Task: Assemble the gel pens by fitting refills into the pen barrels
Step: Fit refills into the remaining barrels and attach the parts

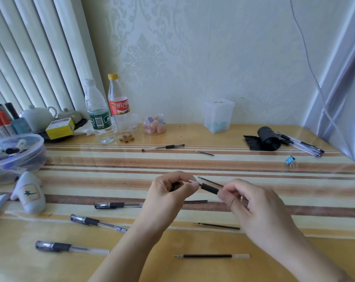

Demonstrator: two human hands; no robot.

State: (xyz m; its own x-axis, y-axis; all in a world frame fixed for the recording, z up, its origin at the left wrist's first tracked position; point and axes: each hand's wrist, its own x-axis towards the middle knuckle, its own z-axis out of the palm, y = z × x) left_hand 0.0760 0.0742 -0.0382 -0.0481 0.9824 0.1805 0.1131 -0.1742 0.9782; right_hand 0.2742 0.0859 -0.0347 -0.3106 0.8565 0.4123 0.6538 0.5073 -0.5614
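My right hand grips a clear pen barrel with a black rubber grip, its tip end pointing left. My left hand pinches the tip of that pen and also keeps a small dark part, perhaps a cap, in its curled fingers. A thin refill lies on the table just behind the held pen. Three capped pens lie at the lower left. Loose refills lie nearby.
Another pen and a short refill lie further back. A bundle of pens rests beside a black roll at the right. Bottles, a clear box, a blue binder clip and a plastic tub line the edges.
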